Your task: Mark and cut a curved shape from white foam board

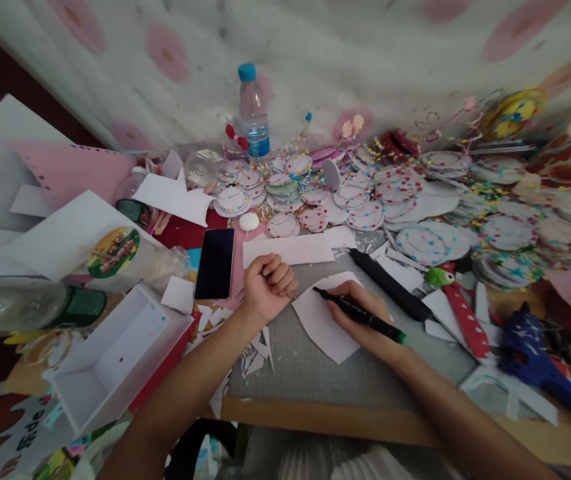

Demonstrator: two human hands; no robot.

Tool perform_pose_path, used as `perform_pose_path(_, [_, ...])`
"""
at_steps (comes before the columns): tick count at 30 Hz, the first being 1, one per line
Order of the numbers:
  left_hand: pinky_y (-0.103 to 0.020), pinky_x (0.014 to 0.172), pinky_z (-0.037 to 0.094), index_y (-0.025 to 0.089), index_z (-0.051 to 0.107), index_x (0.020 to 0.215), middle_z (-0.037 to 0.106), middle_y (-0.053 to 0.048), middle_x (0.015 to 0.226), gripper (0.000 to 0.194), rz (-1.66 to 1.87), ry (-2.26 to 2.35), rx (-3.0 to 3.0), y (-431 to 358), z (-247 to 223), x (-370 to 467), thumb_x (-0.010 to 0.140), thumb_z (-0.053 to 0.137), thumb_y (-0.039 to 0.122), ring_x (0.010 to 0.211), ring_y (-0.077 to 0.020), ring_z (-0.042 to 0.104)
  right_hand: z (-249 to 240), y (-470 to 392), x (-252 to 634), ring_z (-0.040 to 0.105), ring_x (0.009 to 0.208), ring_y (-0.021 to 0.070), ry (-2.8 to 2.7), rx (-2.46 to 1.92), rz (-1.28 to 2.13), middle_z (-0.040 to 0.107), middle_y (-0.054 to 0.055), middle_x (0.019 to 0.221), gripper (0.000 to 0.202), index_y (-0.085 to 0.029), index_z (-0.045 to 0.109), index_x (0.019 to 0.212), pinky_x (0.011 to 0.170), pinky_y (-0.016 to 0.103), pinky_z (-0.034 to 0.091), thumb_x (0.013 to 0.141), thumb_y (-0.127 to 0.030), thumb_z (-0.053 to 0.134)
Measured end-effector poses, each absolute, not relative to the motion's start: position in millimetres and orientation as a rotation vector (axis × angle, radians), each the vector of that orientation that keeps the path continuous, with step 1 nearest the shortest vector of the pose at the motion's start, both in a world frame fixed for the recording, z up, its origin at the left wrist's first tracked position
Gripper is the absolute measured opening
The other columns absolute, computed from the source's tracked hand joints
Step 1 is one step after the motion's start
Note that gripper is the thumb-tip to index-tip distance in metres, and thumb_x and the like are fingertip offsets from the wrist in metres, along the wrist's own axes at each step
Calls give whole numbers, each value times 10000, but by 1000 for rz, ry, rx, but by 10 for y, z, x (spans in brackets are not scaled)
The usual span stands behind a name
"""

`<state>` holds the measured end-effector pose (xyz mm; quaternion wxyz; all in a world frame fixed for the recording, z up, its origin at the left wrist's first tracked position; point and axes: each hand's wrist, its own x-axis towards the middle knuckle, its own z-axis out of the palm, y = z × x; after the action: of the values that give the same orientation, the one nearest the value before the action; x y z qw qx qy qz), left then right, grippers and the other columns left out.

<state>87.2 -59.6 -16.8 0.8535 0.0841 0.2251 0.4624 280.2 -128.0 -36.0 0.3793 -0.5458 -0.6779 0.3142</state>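
My right hand (360, 313) grips a black marker (365, 319) with a green end. Its uncapped tip points left, at the upper left part of a cut piece of white paper (333, 333); whether it touches cannot be told. That paper lies on a grey cutting mat (290, 373), under the side of my right hand. My left hand (269, 287) is curled into a fist just left of the paper. A small dark bit shows between its fingers, too little to name. Beyond the fist lies a pale paper strip (290, 251).
Behind are piles of dotted paper discs (365, 213) and a water bottle (254, 117). A phone (215, 263) and a white box (115, 360) lie left. On the right are a black pen-like tool (390, 285), a red-handled cutter (468, 323) and a blue glue gun (540, 363).
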Motion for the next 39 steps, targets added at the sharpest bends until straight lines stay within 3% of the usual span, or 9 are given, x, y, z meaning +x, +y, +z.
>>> perform_pose_path(13, [-241,410,162,203,193,537,119,78,430,363,948,409,104,-594,-174,875,813,428,196,363,-82,120,-324,-1272,2856,617,689,147,-1829,-1311,981,685,20,821,100,-214,620,924,628,265,474,834,-252,599])
perform_pose_path(18, [-242,409,155,203,194,536,111,78,433,360,940,398,95,-594,-185,874,811,425,194,362,-81,115,-298,-1270,2885,587,638,141,-1879,-1234,1102,666,-1,724,42,-216,641,804,577,249,449,815,-246,613])
perform_pose_path(23, [-240,410,155,203,199,535,115,77,433,358,934,393,89,-595,-186,874,811,427,191,361,-81,124,-307,-1250,2894,613,765,164,-1814,-1252,1133,690,33,878,120,-204,642,936,695,285,465,828,-248,612])
perform_pose_path(28, [-240,405,153,204,203,529,117,78,429,362,929,399,88,-594,-187,872,806,436,191,359,-81,124,-283,-1248,2932,534,595,135,-1789,-1192,1341,609,-12,643,73,-197,618,718,546,253,400,789,-216,616])
perform_pose_path(33, [-239,406,151,203,201,529,117,77,427,358,928,405,93,-593,-179,878,806,428,188,362,-81,116,-255,-1241,2946,549,707,148,-1701,-1207,1397,638,8,788,65,-196,632,850,626,266,411,816,-243,602])
perform_pose_path(39, [-241,405,147,205,200,527,114,77,427,357,925,416,97,-588,-174,886,800,428,187,359,-82,121,-243,-1219,2967,465,582,129,-1646,-1176,1553,535,-23,595,116,-189,565,650,539,260,335,760,-224,579])
